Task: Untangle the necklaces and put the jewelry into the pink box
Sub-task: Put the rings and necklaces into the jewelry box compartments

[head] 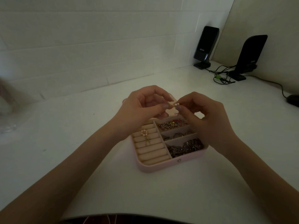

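Dim shot. Left hand (144, 105) and right hand (208, 118) are raised above the far side of the box (161, 166), both pinching one small pearl piece (175, 104) between thumb and fingertips, the other fingers curled. Only a few pale beads show; the rest is hidden by the fingers, and I cannot tell if it is a ring, an earring or part of a chain. The pink box sits open mid tabletop (80, 135), its lid almost fully hidden behind the hands. The left half holds cream ring rolls (153, 153) with a pearl cluster (143, 133) tucked in and a thin gold bit dangling below it, hard to make out. The right half has three compartments: the far one holds mixed beads (171, 124), partly covered by the right hand; the middle holds rings (179, 135); the near one holds a heap of dark chains (186, 147), single strands not separable. At far right stand two black speakers (206, 46) (250, 55) with a loose cable (221, 76) between them. A dark mouse (293, 100) is cut off by the right edge. Something clear and blurred (6, 126) lies at the left edge, unidentifiable. Patterned clothing at the bottom edge is cut off.
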`<state>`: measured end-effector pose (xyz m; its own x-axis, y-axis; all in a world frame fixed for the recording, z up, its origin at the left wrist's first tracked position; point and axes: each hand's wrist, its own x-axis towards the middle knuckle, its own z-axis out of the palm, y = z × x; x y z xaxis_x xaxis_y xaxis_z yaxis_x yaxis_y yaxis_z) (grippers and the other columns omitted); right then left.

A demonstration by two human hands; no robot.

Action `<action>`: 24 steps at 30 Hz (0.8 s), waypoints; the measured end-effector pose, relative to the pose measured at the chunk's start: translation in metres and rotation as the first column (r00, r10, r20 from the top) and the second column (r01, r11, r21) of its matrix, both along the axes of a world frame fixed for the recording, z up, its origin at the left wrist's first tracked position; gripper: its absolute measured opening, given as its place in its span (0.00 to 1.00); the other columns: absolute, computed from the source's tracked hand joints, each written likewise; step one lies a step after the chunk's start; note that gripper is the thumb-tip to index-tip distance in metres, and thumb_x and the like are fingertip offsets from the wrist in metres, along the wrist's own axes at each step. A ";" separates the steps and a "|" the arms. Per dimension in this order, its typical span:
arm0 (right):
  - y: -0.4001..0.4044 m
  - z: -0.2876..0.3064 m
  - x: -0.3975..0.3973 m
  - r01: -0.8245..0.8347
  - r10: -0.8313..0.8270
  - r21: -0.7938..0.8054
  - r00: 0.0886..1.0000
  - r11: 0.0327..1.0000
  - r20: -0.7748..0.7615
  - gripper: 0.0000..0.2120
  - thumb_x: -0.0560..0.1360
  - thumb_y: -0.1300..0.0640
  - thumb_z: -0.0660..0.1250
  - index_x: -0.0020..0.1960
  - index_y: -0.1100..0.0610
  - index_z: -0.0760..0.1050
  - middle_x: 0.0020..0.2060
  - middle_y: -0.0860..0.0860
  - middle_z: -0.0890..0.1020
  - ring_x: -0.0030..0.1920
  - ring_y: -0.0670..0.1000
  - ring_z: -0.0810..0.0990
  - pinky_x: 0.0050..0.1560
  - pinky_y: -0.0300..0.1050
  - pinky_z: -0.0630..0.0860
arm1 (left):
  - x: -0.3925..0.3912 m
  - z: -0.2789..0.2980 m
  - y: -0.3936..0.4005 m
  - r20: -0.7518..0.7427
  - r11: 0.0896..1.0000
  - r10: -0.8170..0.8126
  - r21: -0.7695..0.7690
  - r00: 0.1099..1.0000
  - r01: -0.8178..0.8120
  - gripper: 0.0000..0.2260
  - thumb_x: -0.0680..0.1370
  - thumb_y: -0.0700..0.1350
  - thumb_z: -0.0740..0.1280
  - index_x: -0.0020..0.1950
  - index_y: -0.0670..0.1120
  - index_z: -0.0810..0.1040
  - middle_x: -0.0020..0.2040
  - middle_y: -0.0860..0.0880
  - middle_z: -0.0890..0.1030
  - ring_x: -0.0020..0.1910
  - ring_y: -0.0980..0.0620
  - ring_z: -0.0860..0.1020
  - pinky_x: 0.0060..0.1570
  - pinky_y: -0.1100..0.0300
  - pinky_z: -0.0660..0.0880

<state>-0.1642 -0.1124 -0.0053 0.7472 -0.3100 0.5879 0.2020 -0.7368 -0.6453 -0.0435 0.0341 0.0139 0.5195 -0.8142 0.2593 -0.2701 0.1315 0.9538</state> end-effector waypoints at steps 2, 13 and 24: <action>0.000 0.000 0.000 0.009 -0.009 -0.014 1.000 1.000 -0.002 0.03 0.75 0.60 0.69 0.47 0.54 0.78 0.37 0.47 0.82 0.38 0.47 0.80 0.41 0.40 0.78 | 0.000 0.000 0.000 0.046 1.000 -0.001 -0.005 0.999 0.001 0.09 0.75 0.33 0.68 0.45 0.47 0.82 0.39 0.53 0.84 0.38 0.54 0.82 0.43 0.63 0.78; -0.005 -0.002 -0.001 0.124 -0.120 -0.316 0.992 0.941 0.031 0.03 0.76 0.58 0.68 0.49 0.56 0.79 0.35 0.48 0.79 0.37 0.45 0.74 0.39 0.38 0.73 | 0.003 0.000 0.000 -0.089 0.999 0.004 0.045 0.996 0.000 0.06 0.74 0.36 0.69 0.49 0.43 0.83 0.41 0.46 0.86 0.42 0.51 0.84 0.42 0.64 0.79; -0.002 -0.003 0.000 -0.028 0.022 -0.105 0.998 0.994 -0.067 0.05 0.70 0.62 0.74 0.45 0.56 0.83 0.38 0.49 0.83 0.41 0.46 0.80 0.46 0.42 0.77 | 0.012 -0.004 0.002 0.451 0.957 0.063 0.226 0.890 -0.182 0.05 0.70 0.41 0.75 0.41 0.51 0.84 0.33 0.60 0.83 0.35 0.65 0.79 0.40 0.76 0.70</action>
<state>-0.1643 -0.1140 -0.0085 0.7919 -0.2295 0.5660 0.1811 -0.7968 -0.5764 -0.0318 0.0365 0.0101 0.5026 -0.8197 0.2747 -0.6627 -0.1612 0.7314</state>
